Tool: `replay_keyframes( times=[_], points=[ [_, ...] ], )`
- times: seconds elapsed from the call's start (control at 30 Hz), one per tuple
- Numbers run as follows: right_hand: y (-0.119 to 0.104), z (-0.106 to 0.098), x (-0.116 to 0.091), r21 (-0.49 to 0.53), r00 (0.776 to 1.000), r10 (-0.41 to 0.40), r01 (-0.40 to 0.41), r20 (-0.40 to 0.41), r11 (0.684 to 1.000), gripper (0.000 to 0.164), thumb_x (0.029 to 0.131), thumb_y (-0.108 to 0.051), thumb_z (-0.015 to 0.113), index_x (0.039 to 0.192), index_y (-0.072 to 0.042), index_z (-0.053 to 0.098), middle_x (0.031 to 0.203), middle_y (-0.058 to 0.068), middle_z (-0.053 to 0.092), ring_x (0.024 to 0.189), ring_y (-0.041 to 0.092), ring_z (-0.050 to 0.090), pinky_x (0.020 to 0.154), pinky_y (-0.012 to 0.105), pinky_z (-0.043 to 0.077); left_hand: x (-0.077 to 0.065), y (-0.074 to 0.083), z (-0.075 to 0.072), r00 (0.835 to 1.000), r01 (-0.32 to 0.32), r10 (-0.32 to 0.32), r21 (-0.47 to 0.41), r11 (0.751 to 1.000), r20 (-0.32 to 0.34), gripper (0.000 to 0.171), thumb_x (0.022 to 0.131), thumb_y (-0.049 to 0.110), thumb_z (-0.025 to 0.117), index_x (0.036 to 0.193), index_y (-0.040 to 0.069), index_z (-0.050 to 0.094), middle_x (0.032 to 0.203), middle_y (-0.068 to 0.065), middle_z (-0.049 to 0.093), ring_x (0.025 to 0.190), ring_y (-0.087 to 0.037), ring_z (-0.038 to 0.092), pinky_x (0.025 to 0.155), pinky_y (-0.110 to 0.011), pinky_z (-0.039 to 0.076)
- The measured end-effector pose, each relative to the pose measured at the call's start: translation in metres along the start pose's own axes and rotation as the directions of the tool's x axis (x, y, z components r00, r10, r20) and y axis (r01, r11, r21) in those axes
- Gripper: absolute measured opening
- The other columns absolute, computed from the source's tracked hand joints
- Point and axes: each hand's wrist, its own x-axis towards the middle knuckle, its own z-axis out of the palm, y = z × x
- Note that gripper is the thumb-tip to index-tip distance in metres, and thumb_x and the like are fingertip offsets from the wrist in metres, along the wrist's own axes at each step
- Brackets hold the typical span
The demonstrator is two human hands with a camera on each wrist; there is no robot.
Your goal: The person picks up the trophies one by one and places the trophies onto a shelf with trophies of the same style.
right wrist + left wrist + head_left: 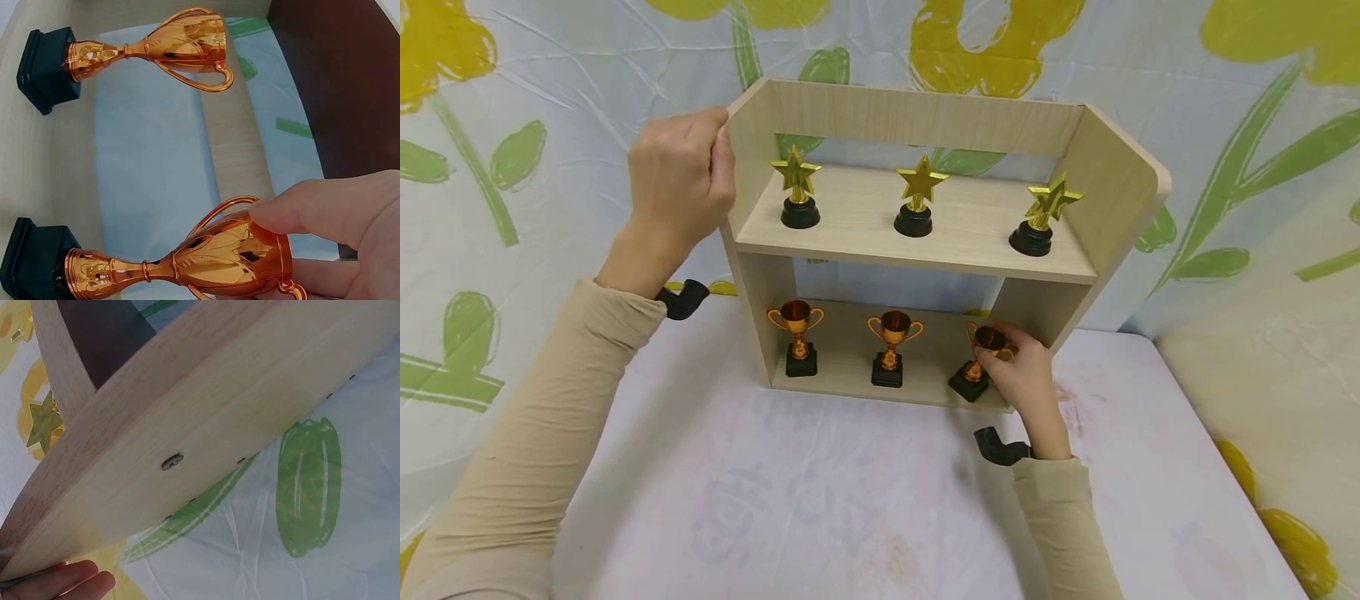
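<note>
A pale wooden two-tier shelf [917,258] stands on the table against the backdrop. My left hand [681,171] grips the upper edge of its left side panel [125,481], with fingertips showing at the panel's edge in the left wrist view. On the lower tier, at the right end, my right hand [1028,375] pinches the cup of a copper-coloured trophy [225,256] between thumb and fingers. That trophy tilts slightly in the head view; whether its black base touches the board cannot be told. A second copper trophy [892,333] stands mid-tier, and a third [797,329] at the left.
Three gold star trophies on black bases line the upper tier: left [797,187], middle [917,200], right [1045,217]. A white cloth covers the table [820,500]. Behind hangs a flower-printed cloth [572,67]. A black curved piece sits at each wrist.
</note>
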Motion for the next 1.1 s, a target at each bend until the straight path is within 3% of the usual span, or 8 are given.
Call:
replay_keyframes(
  times=[0.2,0.33,0.5,0.77,0.93,1.1],
  points=[
    [0.000,0.001,0.001,-0.015,1.000,-0.015,0.014,-0.024,1.000,0.041,0.083,-0.012,0.072,0.121,0.004,0.066,0.109,0.025,0.068,0.101,0.039,0.064,0.082,0.049,0.049,0.000,0.000,0.000,1.000,0.001,-0.001,0.006,1.000,0.004,0.038,0.097,0.015,0.038,0.101,-0.008,0.067,0.083,-0.022,0.069,0.070,-0.041,0.062,0.064,-0.057,0.046],
    [0.000,0.005,0.001,-0.036,0.995,-0.056,0.053,-0.085,0.998,0.038,0.081,-0.010,0.075,0.115,0.005,0.067,0.107,0.024,0.066,0.097,0.039,0.063,0.080,0.049,0.049,0.000,0.001,-0.001,1.000,0.004,-0.004,0.008,1.000,0.006,0.038,0.097,0.015,0.038,0.102,-0.008,0.068,0.085,-0.022,0.069,0.071,-0.042,0.063,0.065,-0.057,0.046],
    [-0.001,0.010,0.000,-0.079,0.976,-0.131,0.119,-0.171,0.990,0.038,0.076,-0.007,0.077,0.109,0.009,0.066,0.104,0.027,0.064,0.093,0.042,0.060,0.080,0.052,0.048,0.000,0.001,-0.001,1.000,0.006,-0.006,0.007,1.000,0.007,0.039,0.098,0.015,0.038,0.103,-0.008,0.068,0.084,-0.022,0.069,0.071,-0.042,0.063,0.065,-0.057,0.047],
    [0.002,0.019,-0.002,-0.164,0.948,-0.194,0.156,-0.252,0.974,0.039,0.079,-0.010,0.077,0.112,0.009,0.067,0.108,0.027,0.062,0.101,0.046,0.056,0.087,0.056,0.044,0.000,0.001,-0.001,1.000,0.007,-0.007,0.005,1.000,0.008,0.039,0.097,0.015,0.038,0.103,-0.008,0.068,0.085,-0.022,0.069,0.071,-0.042,0.063,0.067,-0.057,0.047],
    [0.003,0.020,-0.001,-0.156,0.933,-0.228,0.190,-0.279,0.969,0.036,0.079,-0.007,0.077,0.110,0.009,0.068,0.107,0.027,0.064,0.101,0.046,0.056,0.088,0.055,0.044,0.000,0.000,0.000,1.000,0.004,-0.004,0.005,1.000,0.009,0.039,0.097,0.015,0.038,0.103,-0.009,0.068,0.086,-0.023,0.069,0.071,-0.042,0.063,0.066,-0.057,0.047],
    [0.001,0.019,-0.001,-0.153,0.932,-0.233,0.196,-0.278,0.969,0.035,0.079,-0.004,0.076,0.110,0.010,0.068,0.106,0.028,0.065,0.101,0.046,0.057,0.088,0.055,0.044,0.000,0.000,0.000,1.000,0.003,-0.003,0.005,1.000,0.002,0.039,0.097,0.015,0.038,0.104,-0.008,0.069,0.088,-0.023,0.070,0.072,-0.042,0.064,0.066,-0.057,0.047]
  ],
)
